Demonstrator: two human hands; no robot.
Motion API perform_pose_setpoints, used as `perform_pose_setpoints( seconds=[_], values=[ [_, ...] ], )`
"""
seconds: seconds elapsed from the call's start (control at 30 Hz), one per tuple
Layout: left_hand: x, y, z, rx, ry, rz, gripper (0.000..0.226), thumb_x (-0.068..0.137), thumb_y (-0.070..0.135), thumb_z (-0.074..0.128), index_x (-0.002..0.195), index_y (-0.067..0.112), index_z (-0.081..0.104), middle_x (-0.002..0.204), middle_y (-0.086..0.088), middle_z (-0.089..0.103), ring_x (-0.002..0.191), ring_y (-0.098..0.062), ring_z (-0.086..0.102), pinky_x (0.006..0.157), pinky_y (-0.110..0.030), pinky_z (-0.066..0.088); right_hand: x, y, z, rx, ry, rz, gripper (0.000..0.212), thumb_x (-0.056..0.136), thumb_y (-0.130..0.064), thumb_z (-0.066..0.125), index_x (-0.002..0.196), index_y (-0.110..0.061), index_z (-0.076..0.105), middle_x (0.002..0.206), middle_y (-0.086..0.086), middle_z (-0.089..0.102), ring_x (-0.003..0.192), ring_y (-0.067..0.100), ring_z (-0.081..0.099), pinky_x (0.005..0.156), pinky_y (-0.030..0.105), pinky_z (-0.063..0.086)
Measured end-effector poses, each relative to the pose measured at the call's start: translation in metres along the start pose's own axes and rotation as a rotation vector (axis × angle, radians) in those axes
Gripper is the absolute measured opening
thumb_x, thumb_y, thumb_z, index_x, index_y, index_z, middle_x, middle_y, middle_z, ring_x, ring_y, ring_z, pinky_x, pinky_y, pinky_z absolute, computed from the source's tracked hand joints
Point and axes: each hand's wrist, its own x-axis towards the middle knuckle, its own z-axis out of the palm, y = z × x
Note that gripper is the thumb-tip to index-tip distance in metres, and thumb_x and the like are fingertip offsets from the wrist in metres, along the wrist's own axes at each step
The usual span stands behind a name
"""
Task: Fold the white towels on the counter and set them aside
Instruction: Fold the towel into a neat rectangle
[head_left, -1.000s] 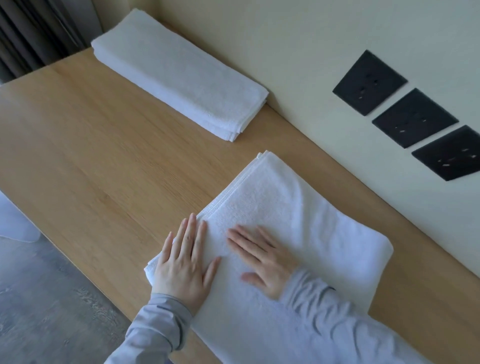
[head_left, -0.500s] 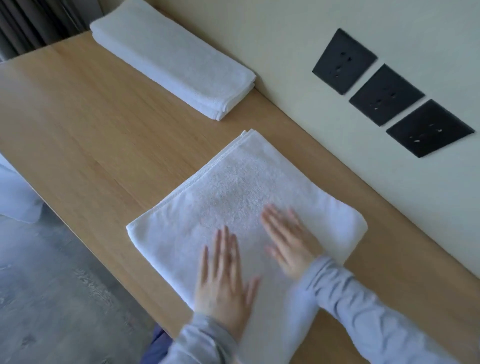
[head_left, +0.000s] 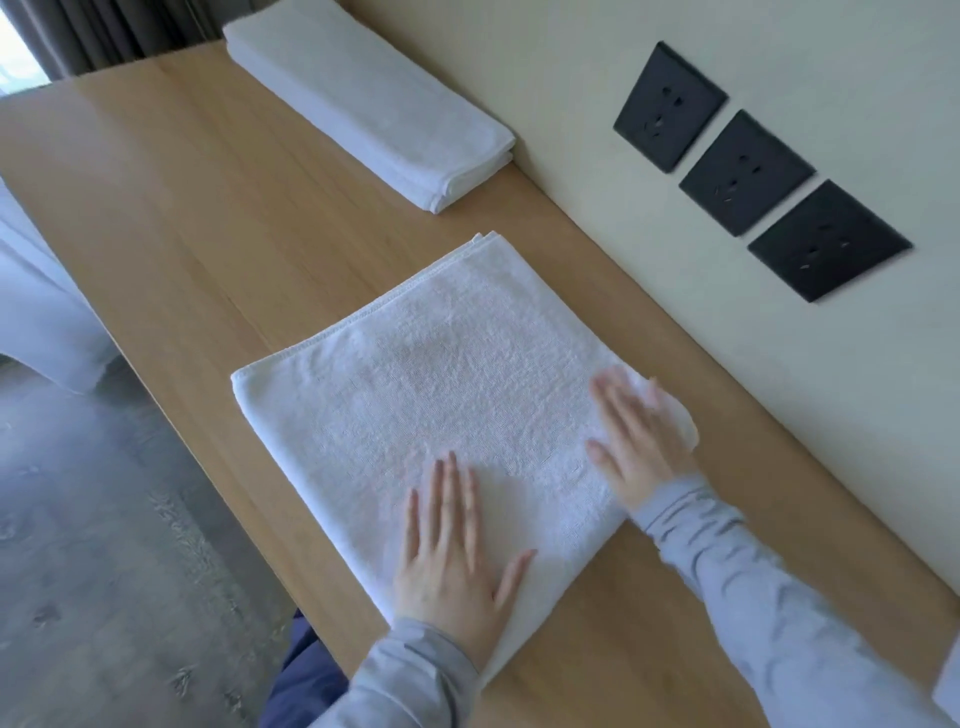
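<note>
A white towel (head_left: 441, 374), folded into a rough square, lies flat on the wooden counter (head_left: 208, 218) in front of me. My left hand (head_left: 452, 561) presses flat on its near edge, fingers straight and spread. My right hand (head_left: 636, 441) lies flat on the towel's right corner, fingers straight, blurred by motion. A second white towel (head_left: 374, 98), folded into a long narrow stack, rests at the back of the counter against the wall.
Three black wall sockets (head_left: 748, 171) sit on the cream wall to the right. The counter's front edge runs diagonally on the left, with grey floor (head_left: 104, 545) below. Dark curtains (head_left: 104, 31) hang at the far left.
Both hands have slid across the towel toward its right side, smoothing it. The right hand has reached the right corner; the left hand now sits at the near edge.
</note>
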Motion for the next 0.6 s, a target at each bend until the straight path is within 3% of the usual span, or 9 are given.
perform_pose_setpoints(
  seconds=[0.07, 0.13, 0.23, 0.3, 0.37, 0.4, 0.5, 0.6],
  values=[
    [-0.015, 0.019, 0.009, -0.007, -0.065, 0.034, 0.080, 0.089, 0.061, 0.027, 0.140, -0.001, 0.037, 0.150, -0.018, 0.029, 0.138, -0.035, 0.030, 0.106, -0.047, 0.025, -0.019, -0.035, 0.008, 0.049, 0.000, -0.206, 0.059, 0.092, -0.036, 0.034, 0.138, -0.001, 0.039, 0.146, 0.014, 0.039, 0.138, 0.030, 0.033, 0.112, 0.049, 0.018],
    [-0.022, 0.024, 0.015, 0.009, -0.086, 0.039, 0.079, 0.089, 0.061, 0.026, 0.137, 0.001, 0.042, 0.148, -0.016, 0.034, 0.135, -0.032, 0.036, 0.105, -0.045, 0.027, -0.038, -0.045, 0.013, 0.060, -0.062, -0.309, 0.056, 0.095, -0.038, 0.030, 0.141, -0.006, 0.038, 0.149, 0.008, 0.035, 0.140, 0.023, 0.030, 0.112, 0.046, 0.020],
    [-0.023, 0.016, 0.012, -0.004, -0.080, 0.051, 0.076, 0.092, 0.060, 0.017, 0.136, 0.005, 0.046, 0.146, -0.012, 0.039, 0.135, -0.028, 0.037, 0.106, -0.044, 0.026, -0.040, -0.009, 0.009, 0.092, -0.076, -0.184, 0.063, 0.098, -0.044, 0.014, 0.139, -0.005, 0.041, 0.147, 0.009, 0.039, 0.136, 0.027, 0.036, 0.112, 0.049, 0.025],
    [-0.023, 0.004, 0.010, -0.040, -0.030, -0.011, 0.076, 0.093, 0.060, 0.010, 0.141, 0.009, 0.037, 0.151, -0.009, 0.030, 0.141, -0.024, 0.023, 0.111, -0.045, 0.016, -0.031, 0.023, 0.003, 0.141, -0.084, -0.012, 0.073, 0.095, -0.052, 0.005, 0.141, -0.004, 0.036, 0.149, 0.010, 0.035, 0.138, 0.027, 0.032, 0.115, 0.047, 0.020],
    [-0.020, -0.012, 0.003, -0.175, 0.102, -0.238, 0.080, 0.088, 0.066, 0.004, 0.148, 0.015, 0.016, 0.156, -0.005, 0.010, 0.145, -0.022, 0.007, 0.117, -0.038, 0.000, -0.016, 0.046, 0.002, 0.274, -0.110, 0.189, 0.073, 0.092, -0.058, 0.011, 0.146, -0.011, 0.025, 0.154, 0.004, 0.023, 0.143, 0.022, 0.020, 0.117, 0.040, 0.011],
    [-0.016, -0.020, -0.002, -0.283, 0.171, -0.389, 0.079, 0.087, 0.067, 0.010, 0.149, 0.018, 0.010, 0.158, -0.002, 0.005, 0.146, -0.020, 0.006, 0.118, -0.036, -0.002, -0.005, 0.053, 0.002, 0.386, -0.116, 0.291, 0.068, 0.093, -0.055, 0.022, 0.147, -0.015, 0.022, 0.155, 0.000, 0.021, 0.143, 0.021, 0.018, 0.116, 0.039, 0.013],
    [0.006, -0.031, -0.026, -0.639, 0.421, -0.710, 0.074, 0.090, 0.040, 0.054, 0.149, 0.014, 0.017, 0.155, -0.005, 0.017, 0.141, -0.024, 0.018, 0.114, -0.044, 0.018, 0.042, 0.053, -0.001, 0.754, -0.149, 0.510, 0.063, 0.093, -0.046, 0.044, 0.146, -0.020, 0.023, 0.151, 0.002, 0.031, 0.137, 0.023, 0.031, 0.113, 0.041, 0.026],
    [0.034, -0.041, -0.045, -0.845, 0.483, -1.039, 0.075, 0.086, 0.033, 0.063, 0.145, 0.011, 0.023, 0.146, -0.013, 0.021, 0.134, -0.029, 0.022, 0.107, -0.046, 0.027, 0.082, 0.046, 0.001, 0.761, -0.276, 0.588, 0.066, 0.091, -0.050, 0.047, 0.141, -0.010, 0.033, 0.140, 0.009, 0.044, 0.125, 0.026, 0.044, 0.108, 0.041, 0.034]
  ],
)
